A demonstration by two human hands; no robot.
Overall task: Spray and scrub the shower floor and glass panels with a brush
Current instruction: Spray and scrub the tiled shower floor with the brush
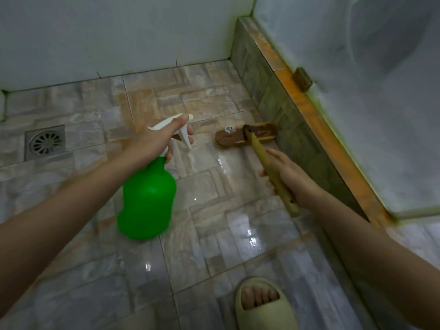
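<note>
My left hand [154, 141] grips the white trigger head of a green spray bottle [146, 198], held above the wet tiled shower floor [214, 206] with the nozzle pointing toward the far right. My right hand [288, 175] holds the wooden handle of a scrub brush [247, 135]. The brush head rests bristles down on the floor, close to the tiled curb [281, 103]. A cloudy glass panel [369, 103] rises along the right side above the curb.
A square metal drain [45, 142] sits in the floor at the left. White tiled walls [119, 32] close the back. A brown hinge bracket [302, 78] sits at the glass base. My foot in a pale slipper [262, 303] stands at the bottom.
</note>
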